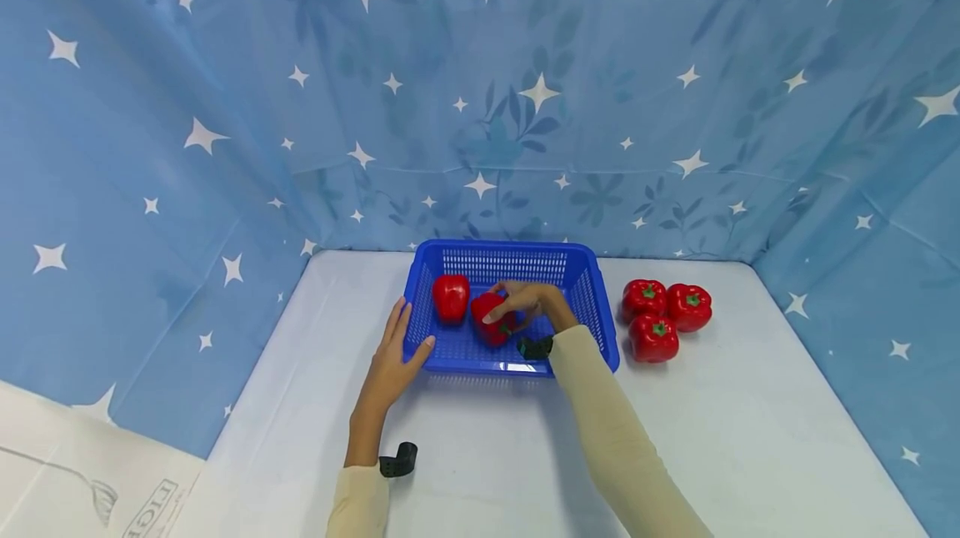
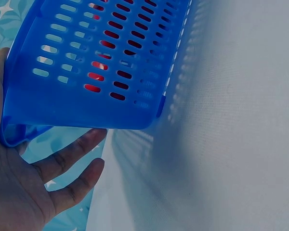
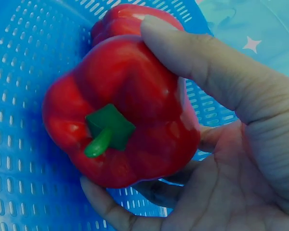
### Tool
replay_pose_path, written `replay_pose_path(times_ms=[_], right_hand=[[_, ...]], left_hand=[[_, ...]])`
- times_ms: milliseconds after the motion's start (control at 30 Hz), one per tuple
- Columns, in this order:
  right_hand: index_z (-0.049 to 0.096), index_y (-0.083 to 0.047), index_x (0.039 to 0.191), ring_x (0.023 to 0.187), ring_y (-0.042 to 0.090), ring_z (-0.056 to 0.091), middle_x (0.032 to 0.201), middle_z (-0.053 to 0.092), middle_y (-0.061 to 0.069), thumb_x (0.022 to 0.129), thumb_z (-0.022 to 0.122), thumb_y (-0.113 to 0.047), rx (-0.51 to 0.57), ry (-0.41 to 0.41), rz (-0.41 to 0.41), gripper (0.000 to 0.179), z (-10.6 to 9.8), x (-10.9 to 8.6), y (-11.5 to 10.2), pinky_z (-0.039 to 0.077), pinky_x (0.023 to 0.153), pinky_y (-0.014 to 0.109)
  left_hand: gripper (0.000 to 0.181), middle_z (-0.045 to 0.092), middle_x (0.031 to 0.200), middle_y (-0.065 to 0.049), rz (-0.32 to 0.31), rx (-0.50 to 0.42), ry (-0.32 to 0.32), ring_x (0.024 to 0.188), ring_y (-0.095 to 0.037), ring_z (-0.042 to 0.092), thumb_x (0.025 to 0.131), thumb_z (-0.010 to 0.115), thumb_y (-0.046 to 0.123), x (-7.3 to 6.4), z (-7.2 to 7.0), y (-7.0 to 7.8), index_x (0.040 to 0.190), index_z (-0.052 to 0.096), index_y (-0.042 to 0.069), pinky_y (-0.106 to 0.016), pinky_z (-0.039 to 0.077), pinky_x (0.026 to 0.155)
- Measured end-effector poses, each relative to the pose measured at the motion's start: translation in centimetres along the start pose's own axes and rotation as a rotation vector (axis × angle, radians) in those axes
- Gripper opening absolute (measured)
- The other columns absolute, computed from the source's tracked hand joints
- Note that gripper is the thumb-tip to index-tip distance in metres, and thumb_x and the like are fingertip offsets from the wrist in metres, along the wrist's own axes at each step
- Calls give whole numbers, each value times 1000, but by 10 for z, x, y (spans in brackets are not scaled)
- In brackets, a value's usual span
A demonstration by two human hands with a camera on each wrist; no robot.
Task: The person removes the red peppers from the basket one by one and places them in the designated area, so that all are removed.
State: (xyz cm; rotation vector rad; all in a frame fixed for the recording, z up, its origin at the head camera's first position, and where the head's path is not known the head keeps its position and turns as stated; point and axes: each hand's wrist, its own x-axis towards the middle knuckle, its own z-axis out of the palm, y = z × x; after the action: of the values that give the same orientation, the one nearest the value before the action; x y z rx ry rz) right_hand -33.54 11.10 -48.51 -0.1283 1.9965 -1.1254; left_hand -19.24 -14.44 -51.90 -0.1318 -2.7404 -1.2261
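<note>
My right hand (image 1: 525,298) grips a red bell pepper (image 3: 120,110) inside the blue basket (image 1: 480,368). In the right wrist view the thumb lies across the pepper's top side and the fingers curl beneath it, its green stem turned toward the camera. A second red bell pepper (image 1: 451,299) sits to the left in the basket and shows partly behind the held one in that view. My left hand (image 1: 392,364) rests at the basket's front left corner, thumb by the rim. In the left wrist view two fairly straight fingers (image 2: 70,153) spread beside the basket's wall.
Three more red bell peppers, a front one (image 1: 653,339), a left one (image 1: 643,300) and a right one (image 1: 689,307), stand close together on the white table (image 1: 750,438) right of the basket. A blue curtain (image 1: 480,104) with white stars surrounds the table's back and sides.
</note>
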Motion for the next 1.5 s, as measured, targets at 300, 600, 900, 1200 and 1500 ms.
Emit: replay_pose_path(times_ms=[300, 600, 900, 1200, 1500], right_hand=[[40, -18, 123, 109, 30, 47, 120, 46, 10, 59, 83, -34, -19, 39, -10, 79, -3, -2, -3, 53, 70, 44], [37, -16, 127, 111, 34, 45, 123, 43, 14, 61, 82, -30, 19, 72, -35, 81, -3, -7, -4, 51, 74, 48], [38, -19, 127, 111, 33, 45, 123, 43, 13, 62, 81, -30, 35, 99, -68, 79, -7, -13, -4, 51, 76, 48], [42, -24, 125, 116, 34, 40, 126, 41, 11, 63, 81, -29, 33, 109, -99, 73, -11, -20, -4, 48, 82, 50], [37, -24, 132, 116, 36, 39, 129, 37, 13, 66, 79, -25, 94, 127, -119, 78, -13, -34, -4, 48, 79, 51]], left_hand=[[76, 0, 149, 17, -3, -3, 9, 137, -21, 13, 85, 48, 56, 3, 1, 0, 145, 13, 27, -56, 26, 100], [78, 1, 151, 11, 0, 15, 2, 137, -25, 13, 84, 45, 60, 1, -1, 0, 145, 11, 27, -58, 27, 98], [80, 0, 150, 15, -4, -1, 2, 137, -21, 12, 82, 42, 65, 1, 0, -1, 145, 11, 28, -55, 25, 101], [75, 0, 150, 16, 4, -12, 4, 137, -22, 12, 86, 49, 54, 0, -1, 1, 145, 12, 27, -58, 23, 101], [80, 1, 150, 14, 6, -8, 6, 137, -21, 13, 82, 43, 64, -1, 0, 0, 145, 12, 26, -56, 24, 101]])
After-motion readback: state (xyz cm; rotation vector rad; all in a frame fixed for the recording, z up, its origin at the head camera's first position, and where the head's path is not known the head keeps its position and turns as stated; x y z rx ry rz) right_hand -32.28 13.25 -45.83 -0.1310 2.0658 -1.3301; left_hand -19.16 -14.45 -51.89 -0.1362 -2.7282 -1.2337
